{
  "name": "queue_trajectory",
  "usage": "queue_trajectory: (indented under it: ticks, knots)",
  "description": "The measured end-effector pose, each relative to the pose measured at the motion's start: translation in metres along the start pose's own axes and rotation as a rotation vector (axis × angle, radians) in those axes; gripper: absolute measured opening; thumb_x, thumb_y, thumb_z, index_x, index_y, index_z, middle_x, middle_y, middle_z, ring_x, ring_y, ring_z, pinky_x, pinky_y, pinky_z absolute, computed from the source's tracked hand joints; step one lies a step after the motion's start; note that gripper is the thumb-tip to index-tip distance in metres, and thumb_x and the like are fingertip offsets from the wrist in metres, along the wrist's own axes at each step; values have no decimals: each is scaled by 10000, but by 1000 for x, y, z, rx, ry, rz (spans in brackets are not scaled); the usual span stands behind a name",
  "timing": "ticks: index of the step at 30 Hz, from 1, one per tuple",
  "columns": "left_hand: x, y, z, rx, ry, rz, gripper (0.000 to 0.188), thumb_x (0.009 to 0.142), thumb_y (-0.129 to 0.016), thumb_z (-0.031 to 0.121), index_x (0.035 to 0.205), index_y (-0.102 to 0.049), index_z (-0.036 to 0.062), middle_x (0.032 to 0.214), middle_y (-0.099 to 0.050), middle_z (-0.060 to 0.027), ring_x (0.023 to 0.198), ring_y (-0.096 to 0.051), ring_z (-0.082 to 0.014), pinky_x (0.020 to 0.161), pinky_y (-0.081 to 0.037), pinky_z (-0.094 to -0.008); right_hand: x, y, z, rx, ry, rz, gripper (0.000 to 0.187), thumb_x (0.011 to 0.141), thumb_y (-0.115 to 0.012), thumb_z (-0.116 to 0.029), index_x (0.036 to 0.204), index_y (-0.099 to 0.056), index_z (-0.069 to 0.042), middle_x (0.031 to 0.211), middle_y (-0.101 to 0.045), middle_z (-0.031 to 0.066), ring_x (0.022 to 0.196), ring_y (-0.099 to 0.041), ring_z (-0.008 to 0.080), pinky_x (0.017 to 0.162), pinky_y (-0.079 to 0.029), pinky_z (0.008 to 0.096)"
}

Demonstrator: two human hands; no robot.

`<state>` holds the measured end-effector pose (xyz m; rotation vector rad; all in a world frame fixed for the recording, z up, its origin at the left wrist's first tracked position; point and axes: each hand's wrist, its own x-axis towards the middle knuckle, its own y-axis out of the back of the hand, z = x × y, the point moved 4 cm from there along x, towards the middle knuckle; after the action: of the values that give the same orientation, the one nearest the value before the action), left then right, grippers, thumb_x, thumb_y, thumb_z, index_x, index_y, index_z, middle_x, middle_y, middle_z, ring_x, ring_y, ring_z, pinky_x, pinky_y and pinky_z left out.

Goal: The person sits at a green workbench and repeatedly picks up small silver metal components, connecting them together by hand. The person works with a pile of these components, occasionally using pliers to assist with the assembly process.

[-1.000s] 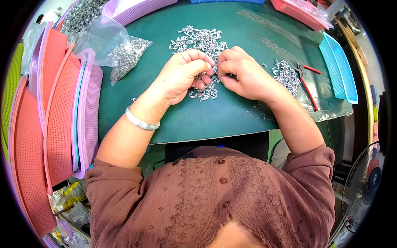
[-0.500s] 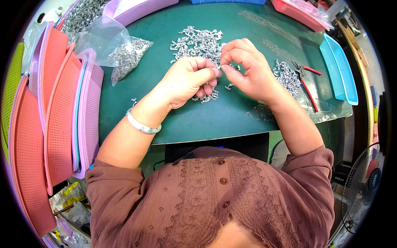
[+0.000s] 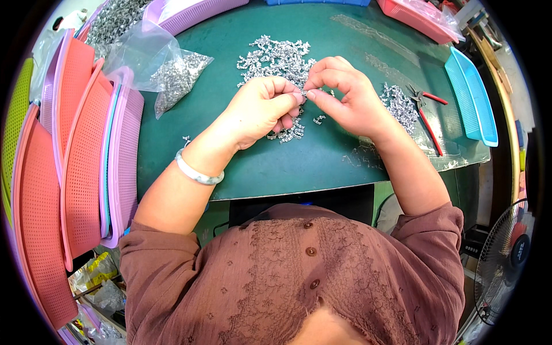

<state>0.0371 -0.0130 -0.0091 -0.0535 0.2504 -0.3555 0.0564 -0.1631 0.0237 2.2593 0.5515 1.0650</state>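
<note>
lh (image 3: 262, 108) (w/ rh (image 3: 349, 96)) pinches metal pc (image 3: 305, 93)

The metal bit (image 3: 305, 93) between my left hand (image 3: 265, 107) and right hand (image 3: 347, 96) is too small for me to make out. My left hand hides part of the pile (image 3: 276, 60). The top edge cuts off the blue tray (image 3: 316, 2).

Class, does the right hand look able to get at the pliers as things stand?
Probably yes: the pliers lie uncovered, with only a low metal pile between. The right hand seems to be pinching a tiny piece with the left hand, though, and may need to let go first.
</note>
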Motion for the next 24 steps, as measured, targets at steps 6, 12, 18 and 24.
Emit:
queue_trajectory:
  ticks: [6, 12, 18, 24]
  knots:
    - [1, 1, -1, -44, -2, -47, 113, 860, -561, 141, 882, -579, 31, 689, -570, 0, 533, -506, -42, 444, -385, -161, 0, 0, 2, 58, -25, 16, 49, 736, -610, -70, 766, -585, -40, 807, -587, 71, 803, -527, 250, 732, -424, 337]
    - [1, 2, -2, -138, -4, -86, 118, 866, -552, 140, 897, -582, 30, 705, -580, -10, 548, -521, -48, 447, -387, -163, 0, 1, 1, 82, -40, 16, 51, 730, -611, -61, 763, -582, -35, 804, -587, 73, 813, -529, 244, 739, -423, 329]
    - [1, 3, -3, -152, -8, -66, 115, 861, -565, 144, 891, -577, 33, 716, -582, -12, 557, -525, -50, 452, -389, -165, 0, 1, 0, 95, -27, 11, 66, 721, -613, -57, 776, -587, -31, 819, -587, 75, 837, -530, 242, 751, -424, 328]
    - [2, 3, -2, -126, -6, -59, 106, 856, -565, 125, 898, -568, 28, 723, -573, -10, 551, -512, -48, 457, -389, -164, 0, 1, 0, 94, -27, 13, 75, 718, -615, -52, 787, -590, -38, 827, -587, 75, 843, -534, 243, 755, -427, 328]
